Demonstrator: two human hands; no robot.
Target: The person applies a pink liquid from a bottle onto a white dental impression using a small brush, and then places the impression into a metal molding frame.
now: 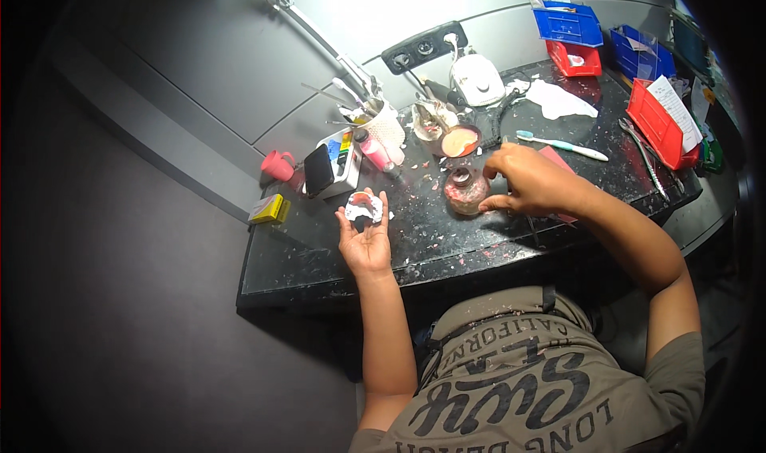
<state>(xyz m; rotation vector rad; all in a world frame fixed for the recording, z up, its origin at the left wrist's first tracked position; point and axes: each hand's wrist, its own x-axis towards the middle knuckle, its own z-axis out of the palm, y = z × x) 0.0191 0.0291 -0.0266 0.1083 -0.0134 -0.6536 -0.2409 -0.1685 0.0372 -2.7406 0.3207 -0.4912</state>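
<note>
My left hand (367, 245) is palm up, its fingers bent around a white plaster dental cast (365, 206). An orange-pink arch lies on the cast. Something black shows at the cast's lower edge, against the palm. To the right, my right hand (531, 183) is curved beside a round glass jar (465, 194) with a metal neck and pinkish specks. Thumb and forefinger are apart at the jar's right side; whether they touch it I cannot tell. The other fingers are partly hidden. Partly under that hand lies a pink sheet (557, 161).
Behind the jar sits a round dish of peach-coloured material (460, 141). A toothbrush (562, 146) lies to the right, near metal pliers (645, 156) and red and blue bins (658, 122). At left are a pink mug (278, 166), a yellow box (270, 209) and a white tool holder (383, 130).
</note>
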